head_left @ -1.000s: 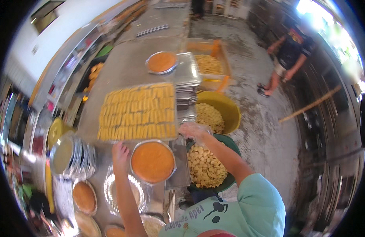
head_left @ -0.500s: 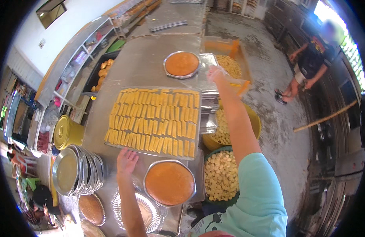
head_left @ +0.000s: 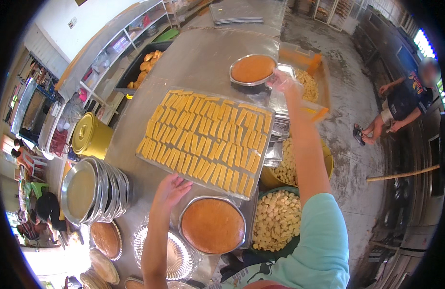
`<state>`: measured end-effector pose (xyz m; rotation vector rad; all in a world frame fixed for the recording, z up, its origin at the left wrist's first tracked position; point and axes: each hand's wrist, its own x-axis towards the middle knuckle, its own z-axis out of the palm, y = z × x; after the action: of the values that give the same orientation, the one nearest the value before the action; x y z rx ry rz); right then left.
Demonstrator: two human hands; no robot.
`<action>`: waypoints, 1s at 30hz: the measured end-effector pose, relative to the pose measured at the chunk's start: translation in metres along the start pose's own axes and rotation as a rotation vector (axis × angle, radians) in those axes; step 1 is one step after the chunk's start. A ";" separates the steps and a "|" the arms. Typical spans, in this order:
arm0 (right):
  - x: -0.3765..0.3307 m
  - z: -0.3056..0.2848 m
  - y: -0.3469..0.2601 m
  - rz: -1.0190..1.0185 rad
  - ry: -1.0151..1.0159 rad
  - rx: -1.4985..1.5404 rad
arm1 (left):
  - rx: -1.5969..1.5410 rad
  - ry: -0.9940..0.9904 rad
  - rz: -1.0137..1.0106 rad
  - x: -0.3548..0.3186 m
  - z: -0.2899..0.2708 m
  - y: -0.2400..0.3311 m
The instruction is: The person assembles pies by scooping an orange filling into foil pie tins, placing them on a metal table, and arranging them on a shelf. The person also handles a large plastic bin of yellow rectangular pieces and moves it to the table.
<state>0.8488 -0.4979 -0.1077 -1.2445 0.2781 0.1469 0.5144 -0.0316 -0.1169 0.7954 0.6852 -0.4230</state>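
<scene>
A round golden-brown cake in a metal pan [head_left: 253, 70] is at the far right of the table, its near side showing above a dark shadow. My right hand [head_left: 284, 82], in a thin clear glove, is closed on the right rim of this pan. Nearer lies a large metal tray [head_left: 196, 180] covered with rows of yellow baked strips [head_left: 208, 135]. My left hand [head_left: 173, 190] is at the tray's near edge with fingers apart, holding nothing. Just right of it, close to me, sits a second round cake in its pan [head_left: 213, 225].
Stacked round pans [head_left: 80, 190] and a yellow lidded bucket [head_left: 91, 137] are at left. Under my left forearm are fluted foil trays [head_left: 176, 260]. Right of the table stand a tub of round pieces [head_left: 275, 219] and an orange crate [head_left: 323, 91]. A person [head_left: 405, 103] is at far right.
My right hand has come onto the far cake pan's rim, and the pan looks lifted or tilted. My left hand stays near the tray's edge. The whole view has turned and shifted.
</scene>
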 end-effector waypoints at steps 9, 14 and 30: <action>-0.070 -0.010 0.005 -0.496 0.046 0.015 | -0.045 -0.031 -0.003 0.086 -0.001 -0.011; -0.159 -0.045 -0.048 -0.337 -0.004 0.188 | 0.107 0.042 0.047 0.141 0.080 0.012; -0.323 0.070 0.130 0.088 -0.300 0.415 | 0.647 -0.235 0.561 -0.090 0.043 -0.003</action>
<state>0.5147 -0.3776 -0.1132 -0.7852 0.0942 0.3310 0.4657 -0.0579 -0.0338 1.4714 0.0711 -0.2112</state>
